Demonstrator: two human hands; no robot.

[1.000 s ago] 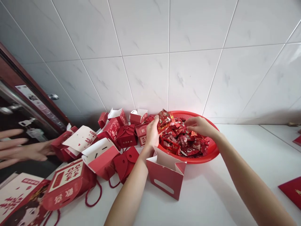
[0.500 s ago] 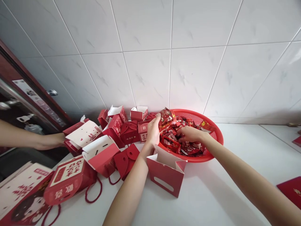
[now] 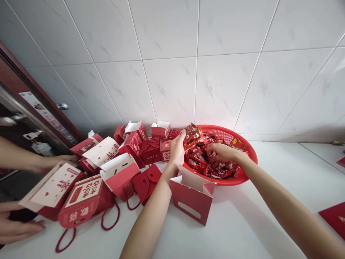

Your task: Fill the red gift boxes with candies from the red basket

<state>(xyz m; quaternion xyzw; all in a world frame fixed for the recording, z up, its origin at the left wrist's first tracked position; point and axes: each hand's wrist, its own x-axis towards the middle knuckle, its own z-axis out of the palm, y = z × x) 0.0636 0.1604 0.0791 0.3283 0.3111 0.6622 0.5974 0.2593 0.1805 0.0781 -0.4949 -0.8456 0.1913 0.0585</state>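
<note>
Several red candy packets are in my left hand, held over the near-left rim of a red plastic basket. My right hand is down among the wrapped candies in the basket, its fingers closed round a red-wrapped candy. Just in front of the basket an open red box stands upright on the white table, close to my left forearm. Its top gapes and its inside is hidden from this angle.
Many red and white gift boxes crowd the table's left side. Another person's hands reach in at the far left, beside a door frame. A red item lies at the right edge. A tiled wall rises behind.
At the left, a red and white box has moved inward, and the other person's second hand has come into view. My right hand has shifted slightly right within the basket.
</note>
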